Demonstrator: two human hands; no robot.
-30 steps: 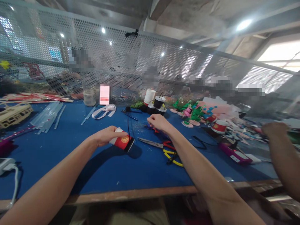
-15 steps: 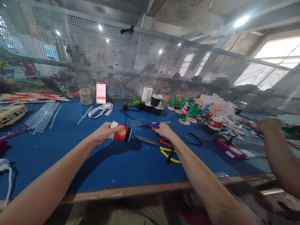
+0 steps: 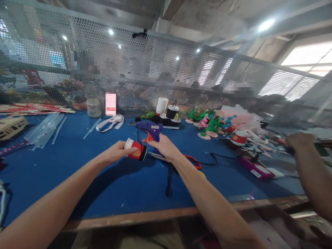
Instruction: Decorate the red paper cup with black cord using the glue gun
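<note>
My left hand (image 3: 118, 152) grips a red and white paper cup (image 3: 135, 152) with a gold emblem and a black band, tilted on its side above the table. A thin black cord hangs by the cup. My right hand (image 3: 164, 147) is wrapped round the handle of a blue glue gun (image 3: 149, 127) with an orange trigger; its nozzle points left, just above the cup. A clear glue stick (image 3: 171, 128) sticks out of its back. Under my right wrist lie scissors (image 3: 192, 160), partly hidden.
Clear glue sticks (image 3: 44, 131) and a white ribbon (image 3: 111, 122) lie left. At the back stand stacked white cups (image 3: 162, 105) and a black cup (image 3: 172, 112). Green figures (image 3: 214, 122), a purple power strip (image 3: 255, 167) and another person's arm (image 3: 306, 162) are right.
My right hand has lifted the glue gun off the table and brought it left, beside the cup. Its cord now trails over the scissors. The cup has shifted slightly right.
</note>
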